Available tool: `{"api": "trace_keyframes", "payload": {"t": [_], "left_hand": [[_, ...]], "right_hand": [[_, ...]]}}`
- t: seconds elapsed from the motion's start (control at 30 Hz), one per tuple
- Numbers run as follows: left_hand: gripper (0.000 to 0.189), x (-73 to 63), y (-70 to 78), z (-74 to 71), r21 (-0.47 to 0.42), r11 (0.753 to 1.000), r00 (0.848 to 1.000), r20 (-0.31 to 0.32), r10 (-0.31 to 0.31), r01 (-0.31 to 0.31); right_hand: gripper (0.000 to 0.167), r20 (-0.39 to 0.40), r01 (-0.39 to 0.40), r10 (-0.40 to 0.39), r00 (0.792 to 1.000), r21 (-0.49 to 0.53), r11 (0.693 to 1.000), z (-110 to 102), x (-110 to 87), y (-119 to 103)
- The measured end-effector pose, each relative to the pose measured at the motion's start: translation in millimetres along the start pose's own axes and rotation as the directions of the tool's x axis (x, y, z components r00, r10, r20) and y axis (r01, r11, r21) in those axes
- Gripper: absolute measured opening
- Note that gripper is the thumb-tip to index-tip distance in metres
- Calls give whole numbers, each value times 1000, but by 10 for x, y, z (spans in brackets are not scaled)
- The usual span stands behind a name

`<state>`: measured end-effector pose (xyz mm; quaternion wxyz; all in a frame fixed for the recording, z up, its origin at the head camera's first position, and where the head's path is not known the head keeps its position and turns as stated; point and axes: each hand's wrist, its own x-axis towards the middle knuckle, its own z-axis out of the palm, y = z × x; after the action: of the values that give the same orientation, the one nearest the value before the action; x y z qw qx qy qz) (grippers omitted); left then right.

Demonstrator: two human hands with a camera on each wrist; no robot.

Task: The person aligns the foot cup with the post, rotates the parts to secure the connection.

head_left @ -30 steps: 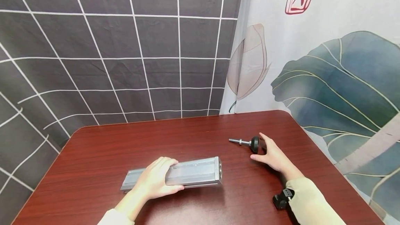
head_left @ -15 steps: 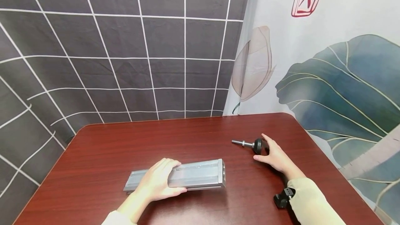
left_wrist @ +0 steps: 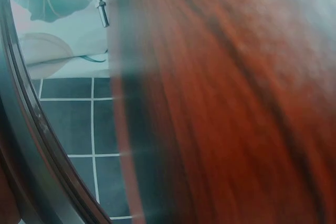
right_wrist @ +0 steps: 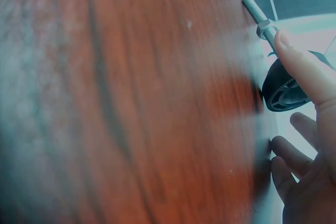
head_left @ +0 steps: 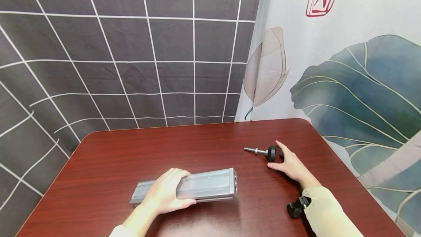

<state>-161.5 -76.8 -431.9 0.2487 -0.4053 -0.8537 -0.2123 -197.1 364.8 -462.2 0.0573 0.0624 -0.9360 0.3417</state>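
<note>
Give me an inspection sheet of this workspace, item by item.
Surface: dark red wooden table.
Job's things: grey aluminium extrusion bar lying flat; black-footed threaded levelling bolt lying on its side.
Clutter: nothing seen.
Grippers: left hand grips the bar; right hand cups the bolt's black foot, grip unclear.
Cables: nothing seen.
Surroundings: dark grid-patterned cloth behind, leaf-print curtain on the right.
</note>
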Motion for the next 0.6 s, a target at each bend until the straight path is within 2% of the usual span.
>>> {"api": "trace_keyframes", "payload": {"t": [0.37, 0.6], "left_hand": [[66, -16, -13, 17, 6, 1000, 1000, -15, 2, -2], [64, -12, -7, 0, -4, 1000, 1000, -16, 3, -3]], "right_hand": [[83, -27, 16, -16, 1000, -16, 1000, 22, -20, -28], [74, -59, -9, 6, 998, -46, 999, 47, -42, -43]]}}
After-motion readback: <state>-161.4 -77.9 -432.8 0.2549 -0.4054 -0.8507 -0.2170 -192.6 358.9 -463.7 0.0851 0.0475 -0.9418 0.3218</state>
